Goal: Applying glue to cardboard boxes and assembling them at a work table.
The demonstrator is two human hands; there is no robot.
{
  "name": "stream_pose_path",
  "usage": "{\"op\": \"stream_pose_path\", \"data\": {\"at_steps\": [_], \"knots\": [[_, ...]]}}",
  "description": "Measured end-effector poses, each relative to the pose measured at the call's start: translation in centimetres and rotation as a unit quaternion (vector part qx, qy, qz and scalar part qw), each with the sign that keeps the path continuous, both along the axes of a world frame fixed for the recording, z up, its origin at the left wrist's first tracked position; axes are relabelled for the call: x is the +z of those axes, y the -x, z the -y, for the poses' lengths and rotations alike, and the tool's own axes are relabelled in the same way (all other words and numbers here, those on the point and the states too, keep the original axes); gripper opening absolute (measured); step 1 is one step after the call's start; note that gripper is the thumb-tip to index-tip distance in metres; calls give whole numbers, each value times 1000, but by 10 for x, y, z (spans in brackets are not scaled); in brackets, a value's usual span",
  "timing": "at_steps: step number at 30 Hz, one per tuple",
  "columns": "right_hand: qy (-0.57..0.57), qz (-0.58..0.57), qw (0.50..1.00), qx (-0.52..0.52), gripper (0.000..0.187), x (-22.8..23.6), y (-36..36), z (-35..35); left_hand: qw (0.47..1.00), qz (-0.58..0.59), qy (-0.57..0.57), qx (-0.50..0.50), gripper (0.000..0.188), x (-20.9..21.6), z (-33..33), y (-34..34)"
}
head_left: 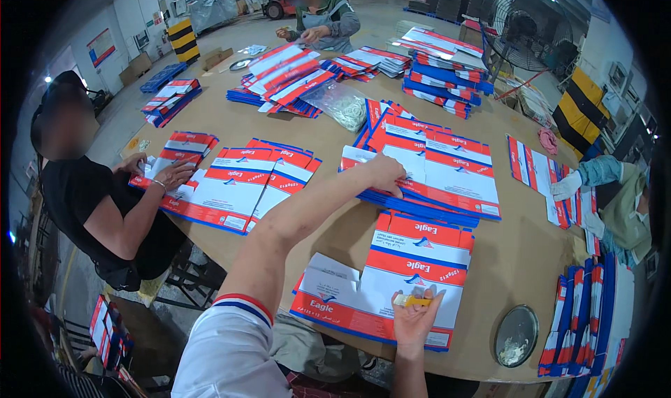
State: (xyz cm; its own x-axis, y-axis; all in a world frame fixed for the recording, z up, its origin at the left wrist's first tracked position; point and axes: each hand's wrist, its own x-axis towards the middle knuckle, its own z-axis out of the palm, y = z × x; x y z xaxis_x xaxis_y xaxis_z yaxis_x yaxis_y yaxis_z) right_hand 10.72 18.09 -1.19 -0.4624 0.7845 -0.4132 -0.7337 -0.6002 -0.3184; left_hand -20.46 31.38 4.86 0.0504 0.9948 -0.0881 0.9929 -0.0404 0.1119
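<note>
My left arm stretches across the table, and my left hand (386,174) is closed at the edge of a red, white and blue flattened carton (458,171) on top of a stack; its fingertips are partly hidden. Close to me lies another flattened carton (412,258), with a white flap (328,278) showing at its left. Above its lower part, my right hand (417,317) grips a small yellow tool (412,301) with a pale end, whose exact kind I cannot make out.
A round metal dish (516,336) with white paste sits at the near right edge, beside upright cartons (576,321). Farther back are a clear plastic bag (339,104) and carton stacks (447,76). Co-workers handle cartons at left (66,181), far side (325,20) and right (625,202).
</note>
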Motion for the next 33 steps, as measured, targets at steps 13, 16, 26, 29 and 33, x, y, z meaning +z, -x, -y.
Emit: {"op": "stream_pose_path", "data": {"at_steps": [13,16,26,29,33], "knots": [[-66,-75,994,39,37,-11,3,-14,889,-117,-436,71,25,80,122,-27],[-182,-192,957,122,48,-14,-16,-18,906,-141,-395,53,39,44,209,-83],[-248,-98,940,213,46,-15,-30,16,981,-70,-183,-11,50,-56,343,-160],[-200,-77,962,172,48,-14,-19,6,984,36,-175,7,42,-48,335,-158],[-176,-65,967,175,47,-18,-16,-2,964,122,-208,109,31,-39,301,-158]]}}
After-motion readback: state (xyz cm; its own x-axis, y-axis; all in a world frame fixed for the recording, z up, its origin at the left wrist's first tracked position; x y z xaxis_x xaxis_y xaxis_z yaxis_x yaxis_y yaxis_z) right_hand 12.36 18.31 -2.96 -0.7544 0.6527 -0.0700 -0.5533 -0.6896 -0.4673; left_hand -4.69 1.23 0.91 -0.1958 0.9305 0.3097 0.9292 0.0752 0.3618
